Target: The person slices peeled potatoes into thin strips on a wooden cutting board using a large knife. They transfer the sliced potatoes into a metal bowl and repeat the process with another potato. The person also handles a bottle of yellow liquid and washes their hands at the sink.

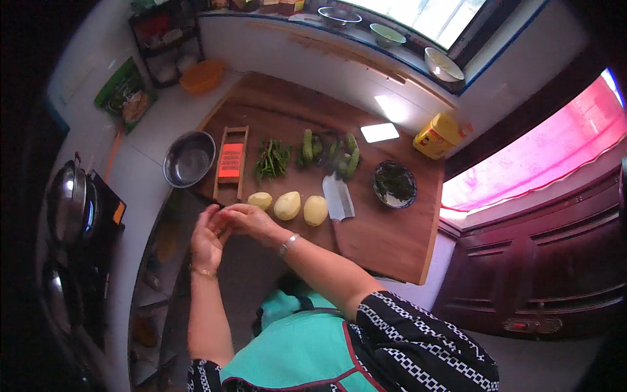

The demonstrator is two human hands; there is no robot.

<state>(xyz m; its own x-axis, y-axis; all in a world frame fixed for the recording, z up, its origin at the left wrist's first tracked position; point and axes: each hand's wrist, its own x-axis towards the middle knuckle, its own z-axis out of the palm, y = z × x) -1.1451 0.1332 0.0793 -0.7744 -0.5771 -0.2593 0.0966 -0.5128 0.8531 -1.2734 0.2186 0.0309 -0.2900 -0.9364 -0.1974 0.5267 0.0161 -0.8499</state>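
Observation:
My left hand and my right hand meet at the table's near left edge, fingers touching or overlapping. Nothing shows in either one; the fingers look stretched rather than curled into fists, though the space between the palms is partly hidden. Just beyond them lie three peeled potatoes: the left, the middle and the right. A wooden-framed grater with an orange plate lies behind my hands, beside a steel bowl. To the right rests a cleaver, its handle toward me.
On the wooden table are long green peppers, cucumber-like vegetables, a bowl of dark greens, a white rectangular item and a yellow container. At left, a pan sits by the stove. An orange basket stands behind.

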